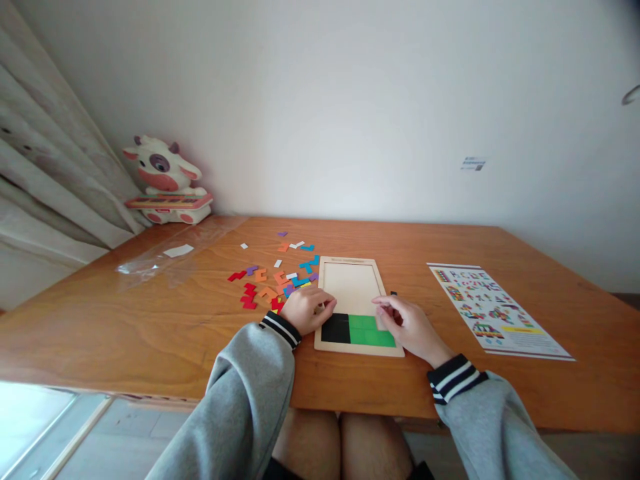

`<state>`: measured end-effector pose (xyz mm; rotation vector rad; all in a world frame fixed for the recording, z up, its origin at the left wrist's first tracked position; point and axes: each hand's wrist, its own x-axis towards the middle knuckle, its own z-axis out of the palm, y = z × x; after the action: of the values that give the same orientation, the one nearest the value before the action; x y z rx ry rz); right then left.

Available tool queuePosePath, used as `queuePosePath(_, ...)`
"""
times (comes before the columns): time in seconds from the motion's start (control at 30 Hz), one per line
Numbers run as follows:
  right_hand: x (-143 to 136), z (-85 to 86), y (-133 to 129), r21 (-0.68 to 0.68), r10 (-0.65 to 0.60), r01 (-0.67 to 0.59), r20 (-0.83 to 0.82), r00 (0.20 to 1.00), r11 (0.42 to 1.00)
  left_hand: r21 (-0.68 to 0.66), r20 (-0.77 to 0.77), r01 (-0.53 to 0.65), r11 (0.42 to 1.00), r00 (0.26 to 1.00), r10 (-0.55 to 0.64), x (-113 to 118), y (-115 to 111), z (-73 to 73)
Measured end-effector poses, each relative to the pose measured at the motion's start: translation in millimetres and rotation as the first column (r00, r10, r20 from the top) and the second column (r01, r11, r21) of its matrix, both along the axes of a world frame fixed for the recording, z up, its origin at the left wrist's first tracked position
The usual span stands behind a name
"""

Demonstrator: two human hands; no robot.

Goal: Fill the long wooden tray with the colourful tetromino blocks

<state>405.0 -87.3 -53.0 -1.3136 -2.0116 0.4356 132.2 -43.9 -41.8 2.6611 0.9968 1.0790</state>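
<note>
Your left hand is curled with thumb and forefinger close together, and your right hand has its fingertips bent toward its thumb; whether either pinches anything you cannot tell from this view, as the fingers cover the contact; at the far left a cow toy with a keyboard sits on the table, and clear plastic wrapping lies nearer you; next come loose flat shapes, with red pieces, orange pieces and blue pieces among them, spread left of the wooden tray and mostly beyond your left hand, which is the nearer one to them; the tray lies flat between your two hands, its long axis running away from you; your left hand reaches over its left rim, just beyond the black section in the near left corner; your right hand reaches over the right rim, its fingertips above or just beside the green pieces, so it is the nearer hand to those; a pale patch under the right fingertips is too small to make out; farther right, apart from both hands, a printed sheet lies flat, its far end slanting toward the tray.
</note>
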Motion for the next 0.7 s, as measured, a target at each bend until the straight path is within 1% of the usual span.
queuePosePath(0.07,-1.9,0.5,2.5,0.024,0.012,-0.012,0.018,1.0,1.0,0.062,0.017,-0.116,0.991,0.993,0.115,-2.4,3.4,1.7)
queuePosePath(0.17,-3.1,1.9,1.3,0.101,0.016,-0.018,0.026,1.0,0.995,0.132,0.016,-0.286,0.949,0.958,0.287,-14.6,14.0,3.2)
queuePosePath(0.27,-1.0,3.2,-1.2,0.163,-0.03,0.031,-0.011,1.0,0.986,0.146,-0.072,-0.369,0.918,0.922,0.381,-39.8,28.3,1.0)
queuePosePath(0.4,3.1,4.3,-0.5,0.189,-0.091,0.103,-0.074,0.993,0.977,0.078,-0.114,-0.491,0.868,0.86,0.497,-80.3,41.5,-5.5)
queuePosePath(0.47,4.1,4.7,0.5,0.199,-0.111,0.129,-0.096,0.989,0.971,0.032,-0.138,-0.503,0.864,0.854,0.502,-94.1,42.9,-7.8)
queuePosePath(0.53,4.3,5.0,1.0,0.209,-0.123,0.143,-0.109,0.986,0.967,-0.012,-0.188,-0.482,0.876,0.862,0.471,-100.0,41.5,-8.8)
queuePosePath(0.6,4.3,4.9,1.0,0.209,-0.122,0.143,-0.111,0.986,0.967,-0.048,-0.237,-0.462,0.885,0.867,0.44,-98.9,38.8,-9.2)
queuePosePath(0.7,4.6,4.0,1.0,0.197,-0.123,0.142,-0.105,0.987,0.97,-0.082,-0.259,-0.46,0.884,0.867,0.427,-91.0,35.1,-9.7)
